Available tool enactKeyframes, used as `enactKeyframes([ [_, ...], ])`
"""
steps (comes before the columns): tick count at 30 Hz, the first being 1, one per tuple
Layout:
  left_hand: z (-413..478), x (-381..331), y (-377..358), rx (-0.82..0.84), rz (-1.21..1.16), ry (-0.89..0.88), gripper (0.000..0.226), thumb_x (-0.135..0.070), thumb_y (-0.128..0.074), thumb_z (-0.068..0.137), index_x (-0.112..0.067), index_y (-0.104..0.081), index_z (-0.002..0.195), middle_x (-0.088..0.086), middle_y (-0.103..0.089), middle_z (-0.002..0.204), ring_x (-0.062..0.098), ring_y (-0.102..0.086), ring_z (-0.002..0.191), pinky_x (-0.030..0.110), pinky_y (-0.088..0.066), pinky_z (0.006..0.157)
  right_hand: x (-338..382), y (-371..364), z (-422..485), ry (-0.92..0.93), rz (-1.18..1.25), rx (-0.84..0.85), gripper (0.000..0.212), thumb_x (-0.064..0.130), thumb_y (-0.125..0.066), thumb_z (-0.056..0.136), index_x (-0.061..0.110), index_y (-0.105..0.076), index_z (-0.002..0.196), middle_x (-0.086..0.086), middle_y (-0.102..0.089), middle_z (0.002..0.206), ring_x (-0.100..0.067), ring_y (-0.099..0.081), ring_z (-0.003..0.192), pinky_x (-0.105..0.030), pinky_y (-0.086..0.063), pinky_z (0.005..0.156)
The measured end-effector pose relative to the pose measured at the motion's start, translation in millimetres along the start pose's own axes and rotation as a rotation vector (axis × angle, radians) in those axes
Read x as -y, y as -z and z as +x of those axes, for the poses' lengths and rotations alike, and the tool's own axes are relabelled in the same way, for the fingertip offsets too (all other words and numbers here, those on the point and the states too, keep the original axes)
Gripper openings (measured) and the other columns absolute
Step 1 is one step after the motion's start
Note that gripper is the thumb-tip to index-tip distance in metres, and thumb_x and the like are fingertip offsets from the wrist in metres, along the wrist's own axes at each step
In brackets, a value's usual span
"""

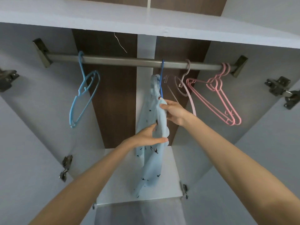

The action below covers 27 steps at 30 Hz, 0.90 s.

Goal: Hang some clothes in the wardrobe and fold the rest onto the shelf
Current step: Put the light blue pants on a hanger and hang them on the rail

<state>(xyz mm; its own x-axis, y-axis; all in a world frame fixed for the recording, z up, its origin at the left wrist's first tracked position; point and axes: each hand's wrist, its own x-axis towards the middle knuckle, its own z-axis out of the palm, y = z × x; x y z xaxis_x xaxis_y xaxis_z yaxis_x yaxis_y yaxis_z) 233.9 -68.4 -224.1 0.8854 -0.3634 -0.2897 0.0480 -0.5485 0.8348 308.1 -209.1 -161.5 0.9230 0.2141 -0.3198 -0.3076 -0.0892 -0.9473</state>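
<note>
Presently the view looks up into an open wardrobe. An upper shelf (113, 17) spans the 12 o'clock side, and a metal rail (121, 60) runs beneath it between two brackets. On the rail, a light blue hanger (80, 58) hangs bare toward 10 o'clock, turned nearly edge-on. A grey hanger (188, 67) and two pink hangers (225, 69) hang bare toward 2 o'clock, the pink pair touching each other close to the right bracket. A loose thread (120, 43) dangles from the underside of the upper shelf at 12 o'clock. Door hinges (276, 86) show at 3 o'clock and 9 o'clock. A white lower panel (170, 172) lies at 6 o'clock, behind the hem.

A dark blue hanger (161, 78) is hooked on the rail just right of centre, and a pale blue garment (151, 168) with small dark prints hangs from it, bunched and narrow. The grey hanger sits just beside it at 3 o'clock; the two are not seen touching.

Both bare forearms rise from 6 o'clock. The left hand (146, 137) grips the garment at mid-length, thumb laid across the front and fingers tucked behind the cloth. The right hand (175, 112) pinches a fold higher up, near the base of the hanger's neck. The hands are close together on the cloth but not touching.
</note>
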Motion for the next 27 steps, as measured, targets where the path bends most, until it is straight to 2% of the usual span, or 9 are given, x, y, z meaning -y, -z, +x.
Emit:
enactKeyframes([
  [3, 1.8, 0.1, -5.7, -0.039, -0.01, -0.007, 0.076, -0.052, -0.069, 0.079, -0.032, -0.034, 0.143, -0.01, -0.05, 0.132, 0.01, -0.05, 0.12, 0.031, -0.04, 0.104, -5.9, 4.4, -7.6, 0.057, -0.135, -0.055, 0.039, 0.01, -0.057, 0.095, 0.01, -0.052, 0.134, -0.013, -0.063, 0.124, -0.027, -0.062, 0.111, -0.037, -0.054, 0.092],
  [7, -2.4, -5.3, -10.9, -0.078, -0.009, -0.027, 0.067, -0.045, -0.066, 0.084, -0.027, -0.037, 0.141, -0.009, -0.053, 0.126, 0.008, -0.053, 0.108, 0.023, -0.041, 0.092, -0.8, 8.1, -32.1, 0.168, -0.306, -0.089, 0.037, 0.004, -0.052, 0.096, 0.01, -0.052, 0.132, -0.003, -0.065, 0.104, -0.016, -0.061, 0.094, -0.017, -0.053, 0.07],
  [11, -11.1, -9.1, -15.5, -0.144, -0.027, -0.023, 0.061, -0.041, -0.064, 0.087, -0.024, -0.039, 0.14, -0.007, -0.054, 0.123, 0.012, -0.054, 0.111, 0.026, -0.042, 0.095, 9.3, 11.2, -58.7, 0.284, -0.421, -0.161, 0.034, 0.007, -0.049, 0.097, 0.011, -0.055, 0.13, -0.002, -0.058, 0.101, -0.014, -0.055, 0.087, -0.029, -0.051, 0.083],
  [14, -22.7, -8.4, -14.6, -0.219, -0.066, -0.025, 0.051, -0.034, -0.06, 0.091, -0.02, -0.044, 0.138, -0.003, -0.059, 0.123, 0.016, -0.06, 0.107, 0.031, -0.045, 0.098, 16.5, 11.4, -82.7, 0.336, -0.427, -0.131, 0.031, 0.006, -0.046, 0.097, 0.013, -0.057, 0.125, 0.003, -0.059, 0.094, -0.013, -0.057, 0.082, -0.023, -0.051, 0.076],
  [17, -43.0, -6.6, -7.5, -0.287, -0.118, -0.019, 0.041, -0.023, -0.054, 0.096, -0.016, -0.046, 0.136, 0.002, -0.061, 0.114, 0.021, -0.065, 0.094, 0.036, -0.049, 0.091, 19.7, 8.3, -107.1, 0.376, -0.454, -0.068, 0.027, 0.008, -0.048, 0.098, 0.014, -0.06, 0.122, 0.003, -0.061, 0.095, -0.011, -0.059, 0.078, -0.019, -0.051, 0.071],
  [19, -60.0, -4.8, -1.8, -0.353, -0.119, -0.021, 0.037, -0.021, -0.054, 0.096, -0.016, -0.05, 0.132, 0.004, -0.063, 0.112, 0.022, -0.066, 0.091, 0.033, -0.052, 0.084, 19.5, 3.7, -122.0, 0.401, -0.49, -0.032, 0.025, 0.012, -0.051, 0.099, 0.017, -0.061, 0.121, 0.004, -0.061, 0.095, -0.011, -0.06, 0.078, -0.017, -0.052, 0.069],
  [22, -88.7, 3.7, 8.0, -0.469, -0.076, -0.051, 0.031, -0.016, -0.05, 0.097, -0.014, -0.054, 0.127, 0.003, -0.065, 0.111, 0.018, -0.067, 0.084, 0.016, -0.049, 0.072, 17.1, -7.5, -140.8, 0.433, -0.517, 0.011, 0.023, 0.014, -0.051, 0.099, 0.019, -0.062, 0.119, 0.004, -0.061, 0.099, -0.011, -0.061, 0.081, -0.02, -0.053, 0.073],
  [25, -123.0, 14.3, 23.5, -0.611, -0.045, -0.073, 0.026, -0.015, -0.049, 0.096, -0.015, -0.057, 0.121, -0.004, -0.068, 0.1, 0.008, -0.066, 0.072, 0.019, -0.047, 0.066, 14.0, -22.2, -156.5, 0.481, -0.529, 0.06, 0.025, 0.016, -0.051, 0.099, 0.018, -0.062, 0.121, 0.004, -0.061, 0.106, -0.011, -0.062, 0.081, -0.026, -0.053, 0.081],
  [27, -145.6, 16.6, 37.7, -0.755, -0.05, -0.097, 0.024, -0.012, -0.049, 0.096, -0.013, -0.058, 0.118, -0.004, -0.068, 0.095, 0.007, -0.064, 0.066, 0.022, -0.047, 0.068, 11.9, -33.2, -162.9, 0.54, -0.525, 0.077, 0.025, 0.016, -0.05, 0.099, 0.019, -0.062, 0.121, 0.006, -0.061, 0.106, -0.009, -0.062, 0.08, -0.018, -0.052, 0.076],
])
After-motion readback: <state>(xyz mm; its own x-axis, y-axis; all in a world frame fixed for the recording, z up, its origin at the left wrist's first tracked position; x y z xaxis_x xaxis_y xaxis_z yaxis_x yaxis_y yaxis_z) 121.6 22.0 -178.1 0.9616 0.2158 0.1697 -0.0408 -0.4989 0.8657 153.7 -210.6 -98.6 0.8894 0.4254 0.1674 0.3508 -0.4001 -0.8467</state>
